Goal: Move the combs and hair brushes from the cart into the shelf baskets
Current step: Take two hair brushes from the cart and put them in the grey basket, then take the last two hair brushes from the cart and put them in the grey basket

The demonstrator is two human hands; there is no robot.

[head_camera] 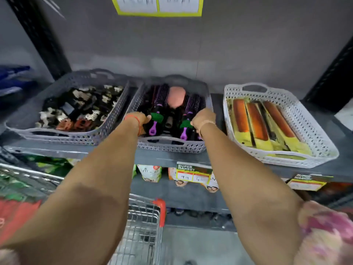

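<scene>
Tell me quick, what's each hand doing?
Left hand: in the middle basket, closed on a brush.
Right hand: closed on another brush there.

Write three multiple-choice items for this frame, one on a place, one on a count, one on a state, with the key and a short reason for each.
1. Where are both hands?
A. In the middle basket
B. In the white basket
C. On the cart handle

2. How many baskets stand on the shelf?
A. Two
B. Three
C. Five

3. What state is the white basket in?
A. Tipped on its side
B. Upright, holding packaged combs
C. Upside down

Key:
1 A: the left hand and the right hand both reach into the middle basket among the purple-handled brushes.
2 B: the left basket of hair clips, the middle basket and the white basket sit side by side on the shelf.
3 B: it stands upright with orange combs in yellow packaging lying inside.
</scene>
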